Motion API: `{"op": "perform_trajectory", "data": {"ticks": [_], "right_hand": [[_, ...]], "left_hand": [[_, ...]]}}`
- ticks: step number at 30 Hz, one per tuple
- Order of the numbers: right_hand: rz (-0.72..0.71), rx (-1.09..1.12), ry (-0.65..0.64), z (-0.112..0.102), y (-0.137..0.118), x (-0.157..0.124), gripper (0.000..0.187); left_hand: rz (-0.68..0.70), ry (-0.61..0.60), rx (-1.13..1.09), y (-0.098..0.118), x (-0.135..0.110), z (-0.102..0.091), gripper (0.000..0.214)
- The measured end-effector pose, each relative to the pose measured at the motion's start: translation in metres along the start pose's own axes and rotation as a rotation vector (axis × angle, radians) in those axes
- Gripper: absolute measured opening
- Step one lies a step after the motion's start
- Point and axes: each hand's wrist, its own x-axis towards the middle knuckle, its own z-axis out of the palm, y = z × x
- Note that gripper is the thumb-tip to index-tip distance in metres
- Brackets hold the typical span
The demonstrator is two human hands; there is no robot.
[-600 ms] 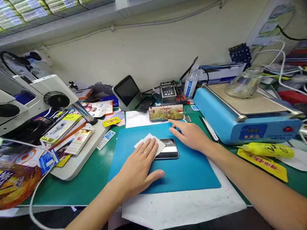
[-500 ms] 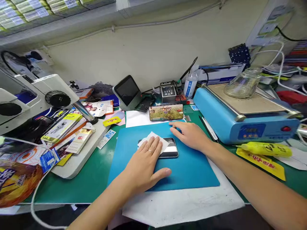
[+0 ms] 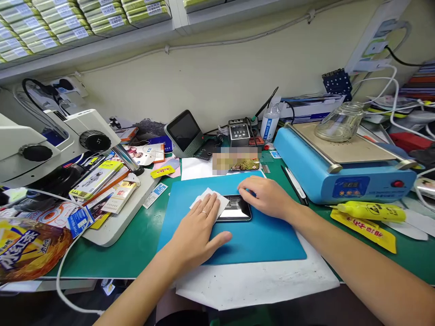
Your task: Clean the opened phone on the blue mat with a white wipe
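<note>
A smartphone (image 3: 242, 211) lies face up on a blue mat (image 3: 272, 244), its dark screen reflecting light. My left hand (image 3: 200, 222), with a ring on one finger, presses a white wipe (image 3: 222, 206) down over the phone's left part. Its fingers lie flat and its thumb points off to the right. My right hand (image 3: 267, 197) rests on the mat at the phone's upper right corner. Its fingers are bent, the thumb is apart from them, and its tip is at the phone's edge. Nothing shows between them.
Behind the mat stands another phone (image 3: 244, 164), partly blurred out. A blue heating plate (image 3: 306, 167) bearing a glass jar (image 3: 341, 122) is on the right, near a yellow tube (image 3: 374, 211). A microscope (image 3: 91, 136) and a drink bottle (image 3: 37, 253) occupy the left.
My left hand and the wipe have slid slightly left, showing more of the screen. My right hand has curled its fingers and come closer to the phone. The view has shifted a little.
</note>
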Motion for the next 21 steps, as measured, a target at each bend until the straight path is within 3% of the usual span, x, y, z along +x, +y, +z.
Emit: {"op": "perform_trajectory", "data": {"ticks": [3, 6, 11, 14, 16, 21], "right_hand": [[-0.146, 0.002, -0.024, 0.001, -0.01, 0.002, 0.032], [-0.189, -0.001, -0.016, 0.001, -0.011, 0.001, 0.033], [-0.171, 0.019, -0.051, 0.002, -0.006, -0.001, 0.031], [-0.143, 0.027, -0.055, 0.003, -0.005, -0.001, 0.031], [-0.098, 0.028, -0.05, 0.003, -0.004, 0.0, 0.031], [0.141, 0.009, 0.043, 0.0, 0.003, 0.002, 0.027]], "left_hand": [[0.032, 0.0, -0.067, 0.023, 0.016, 0.004, 0.088], [0.114, -0.016, -0.114, 0.04, 0.018, 0.007, 0.092], [0.06, -0.039, -0.036, 0.015, -0.012, 0.004, 0.085], [-0.035, -0.013, 0.004, 0.004, -0.009, 0.002, 0.087], [-0.056, -0.006, -0.006, 0.009, 0.004, 0.002, 0.09], [0.065, -0.023, -0.07, 0.034, 0.013, 0.005, 0.091]]}}
